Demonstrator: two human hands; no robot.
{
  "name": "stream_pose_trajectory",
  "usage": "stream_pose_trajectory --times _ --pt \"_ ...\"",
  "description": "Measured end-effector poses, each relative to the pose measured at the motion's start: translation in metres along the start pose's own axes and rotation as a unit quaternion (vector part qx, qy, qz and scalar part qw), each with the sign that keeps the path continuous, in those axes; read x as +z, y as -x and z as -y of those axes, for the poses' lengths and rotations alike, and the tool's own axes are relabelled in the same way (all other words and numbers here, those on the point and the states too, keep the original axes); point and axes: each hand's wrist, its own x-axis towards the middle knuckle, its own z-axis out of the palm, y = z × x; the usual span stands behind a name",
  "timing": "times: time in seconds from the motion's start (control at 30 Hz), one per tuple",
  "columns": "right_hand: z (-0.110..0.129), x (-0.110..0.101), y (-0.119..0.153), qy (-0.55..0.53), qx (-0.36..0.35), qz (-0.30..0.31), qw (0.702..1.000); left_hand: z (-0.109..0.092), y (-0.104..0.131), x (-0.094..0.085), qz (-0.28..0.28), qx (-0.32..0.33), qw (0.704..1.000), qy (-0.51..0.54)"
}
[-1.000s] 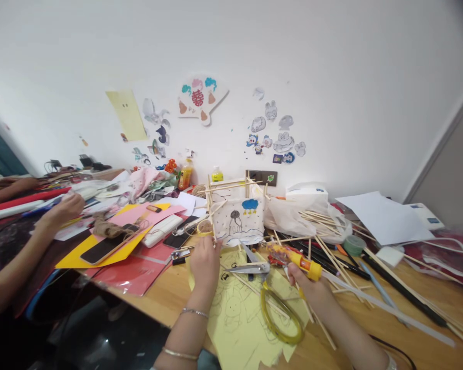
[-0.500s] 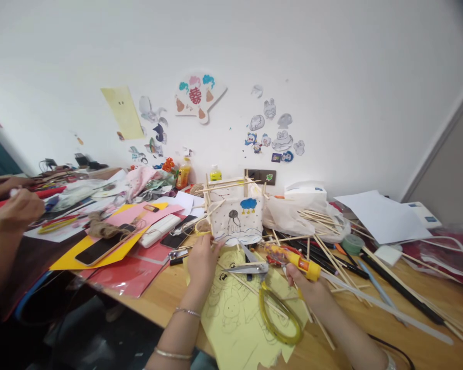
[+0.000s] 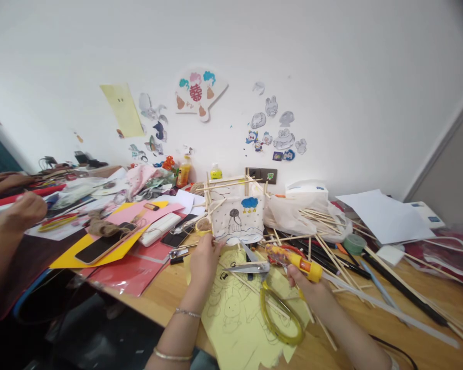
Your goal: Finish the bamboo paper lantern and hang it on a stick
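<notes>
My left hand [image 3: 203,259] is closed at the lower left corner of a small frame of sticks with a drawn white panel [image 3: 237,221]. My right hand [image 3: 303,280] is wrapped round a yellow glue gun [image 3: 295,262], its nozzle end pointing left toward the base of the panel. Yellow-handled scissors [image 3: 281,321] lie with blades apart on a yellow sheet with pencil drawings [image 3: 231,318], between my hands. A glue stick [image 3: 393,308] sticks out behind the gun to the right.
A phone [image 3: 104,246] and coloured sheets lie at left, near another person's hand [image 3: 25,210]. Loose sticks [image 3: 320,218], a plastic bag [image 3: 280,213], green tape [image 3: 354,244] and white paper [image 3: 386,216] lie at right. Bottles [image 3: 183,172] stand by the wall.
The view has shifted very slightly. The other person's hand at the left has moved a little. My own hands keep their holds in nearly the same places.
</notes>
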Motion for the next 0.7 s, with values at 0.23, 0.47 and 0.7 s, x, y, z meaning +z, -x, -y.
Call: stream_pose_trajectory --times 0.23,0.47,0.7 --pt "0.004 0.0012 0.0025 -0.015 0.009 0.003 1.0 0.0015 -0.0033 0.0033 0.003 -0.011 0.997 0.074" --pt "0.0031 -0.002 0.0023 0.02 0.025 0.019 0.999 -0.0023 -0.0023 0.0029 -0.008 0.001 0.999 0.052" --pt "-0.0006 -0.001 0.0026 0.013 0.03 0.005 0.999 0.002 -0.0019 0.0077 -0.031 0.002 0.994 0.107"
